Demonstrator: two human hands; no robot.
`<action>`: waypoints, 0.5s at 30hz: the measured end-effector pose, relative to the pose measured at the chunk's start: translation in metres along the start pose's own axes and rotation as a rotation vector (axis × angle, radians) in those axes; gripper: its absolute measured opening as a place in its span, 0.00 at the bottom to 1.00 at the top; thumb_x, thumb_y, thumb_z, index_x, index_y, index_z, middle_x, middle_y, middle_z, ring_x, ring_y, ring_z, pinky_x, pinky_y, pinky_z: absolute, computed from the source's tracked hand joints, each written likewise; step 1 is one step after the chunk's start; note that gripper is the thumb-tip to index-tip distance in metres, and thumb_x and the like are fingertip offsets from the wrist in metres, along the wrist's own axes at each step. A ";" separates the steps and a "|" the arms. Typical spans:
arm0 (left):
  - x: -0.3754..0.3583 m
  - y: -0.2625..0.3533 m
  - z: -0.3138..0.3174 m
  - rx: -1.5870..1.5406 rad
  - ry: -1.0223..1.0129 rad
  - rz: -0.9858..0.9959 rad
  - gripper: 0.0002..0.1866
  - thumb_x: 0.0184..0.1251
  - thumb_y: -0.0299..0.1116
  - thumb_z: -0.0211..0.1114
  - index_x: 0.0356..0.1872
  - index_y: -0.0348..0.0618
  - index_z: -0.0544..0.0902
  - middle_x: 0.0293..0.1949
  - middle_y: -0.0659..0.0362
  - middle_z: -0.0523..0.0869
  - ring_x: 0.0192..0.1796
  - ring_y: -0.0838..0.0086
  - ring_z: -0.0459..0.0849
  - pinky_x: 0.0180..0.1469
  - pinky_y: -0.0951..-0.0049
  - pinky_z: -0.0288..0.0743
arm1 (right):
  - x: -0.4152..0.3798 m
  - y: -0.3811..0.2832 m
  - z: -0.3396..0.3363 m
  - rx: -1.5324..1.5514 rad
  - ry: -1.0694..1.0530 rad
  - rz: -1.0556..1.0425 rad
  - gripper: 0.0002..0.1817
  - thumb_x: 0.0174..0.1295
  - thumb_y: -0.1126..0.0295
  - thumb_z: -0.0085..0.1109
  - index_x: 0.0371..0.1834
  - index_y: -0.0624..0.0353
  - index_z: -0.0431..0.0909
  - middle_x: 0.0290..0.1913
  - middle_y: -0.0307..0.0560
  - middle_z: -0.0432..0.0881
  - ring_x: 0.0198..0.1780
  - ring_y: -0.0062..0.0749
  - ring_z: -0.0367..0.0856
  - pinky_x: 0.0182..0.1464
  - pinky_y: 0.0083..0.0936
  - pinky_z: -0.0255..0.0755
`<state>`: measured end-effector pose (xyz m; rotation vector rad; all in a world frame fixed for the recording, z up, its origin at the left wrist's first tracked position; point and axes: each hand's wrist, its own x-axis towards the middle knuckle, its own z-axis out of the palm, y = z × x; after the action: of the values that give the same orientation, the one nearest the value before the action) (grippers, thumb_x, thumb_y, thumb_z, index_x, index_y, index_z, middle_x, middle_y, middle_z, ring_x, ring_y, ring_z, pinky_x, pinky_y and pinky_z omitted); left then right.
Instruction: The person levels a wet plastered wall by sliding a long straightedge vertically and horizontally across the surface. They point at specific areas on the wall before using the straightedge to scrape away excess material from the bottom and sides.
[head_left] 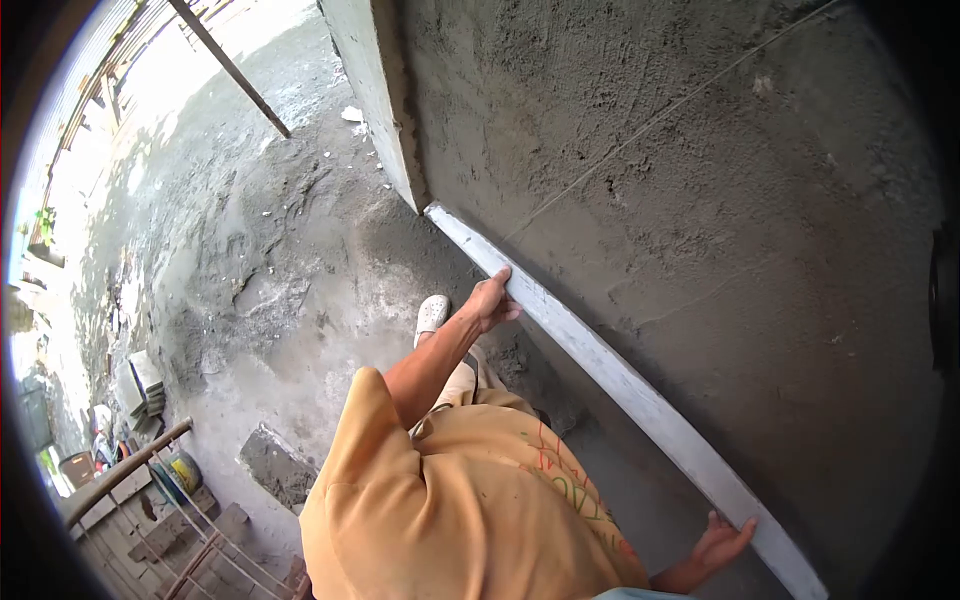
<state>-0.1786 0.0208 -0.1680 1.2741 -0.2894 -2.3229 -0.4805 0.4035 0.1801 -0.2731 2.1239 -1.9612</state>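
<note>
A long pale metal straightedge lies slantwise against the damp grey plaster of the wall. Its far end meets the wall's corner. My left hand grips it nearer that corner, with the thumb over its face. Close to the other end, my right hand holds the bar's lower edge, thumb on the face and other fingers partly hidden. A thin string line runs diagonally across the plaster above the bar.
Rough cement-smeared ground spreads to the left, with a concrete block behind me. A pole leans at the upper left. Metal railing, stacked slabs and a bucket occupy the lower left.
</note>
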 end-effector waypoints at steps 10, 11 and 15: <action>-0.127 0.063 0.088 -0.023 -0.069 0.337 0.23 0.73 0.51 0.54 0.49 0.36 0.74 0.30 0.58 0.82 0.26 0.75 0.83 0.27 0.77 0.78 | 0.015 -0.069 -0.034 -0.060 -0.399 -0.457 0.33 0.66 0.48 0.53 0.62 0.67 0.71 0.62 0.58 0.75 0.59 0.49 0.75 0.60 0.48 0.70; -0.133 0.068 0.091 -0.019 -0.082 0.383 0.23 0.72 0.50 0.56 0.49 0.38 0.71 0.31 0.57 0.82 0.25 0.76 0.83 0.26 0.78 0.77 | 0.015 -0.069 -0.031 0.123 -0.518 -0.473 0.31 0.66 0.51 0.53 0.62 0.68 0.71 0.62 0.59 0.75 0.59 0.49 0.75 0.57 0.46 0.73; -0.149 0.084 0.105 0.017 -0.044 0.520 0.19 0.72 0.48 0.56 0.47 0.41 0.73 0.29 0.60 0.82 0.24 0.78 0.82 0.27 0.79 0.77 | 0.027 -0.040 -0.080 0.200 -0.353 -0.299 0.25 0.74 0.52 0.45 0.60 0.64 0.71 0.54 0.51 0.79 0.42 0.34 0.80 0.41 0.26 0.76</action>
<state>-0.1726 0.0181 0.0327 1.0063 -0.5802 -1.9052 -0.5314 0.4684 0.2247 -0.8700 1.7291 -2.0737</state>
